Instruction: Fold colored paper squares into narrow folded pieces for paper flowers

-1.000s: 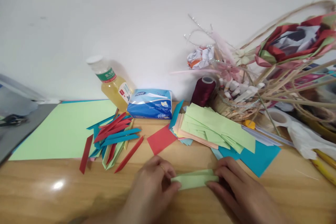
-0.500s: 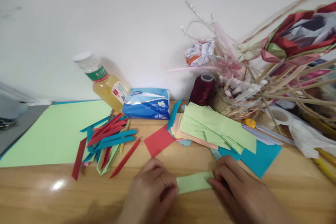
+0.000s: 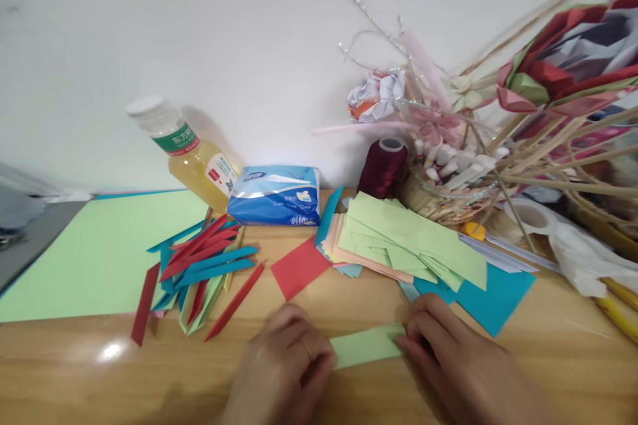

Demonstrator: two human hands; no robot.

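Note:
A narrow light green paper strip (image 3: 367,346) lies across the space between my hands, low in the view. My left hand (image 3: 289,365), with a ring on one finger, pinches its left end. At the other end, the fingers and thumb of my right hand (image 3: 448,348) are closed on the strip. Beyond my right hand is a fanned pile of light green papers (image 3: 403,232), partly over a blue sheet (image 3: 493,299). A red paper (image 3: 300,267) lies past my left hand.
Folded red, blue and green strips (image 3: 199,269) lie left, partly over a large green sheet (image 3: 100,255). Behind them stand a bottle (image 3: 187,156) and a blue tissue pack (image 3: 275,196). A dark red thread spool (image 3: 383,167) and a basket (image 3: 443,202) stand back right.
The view has shifted slightly. Both hands keep hold of the green strip, which looks almost unchanged.

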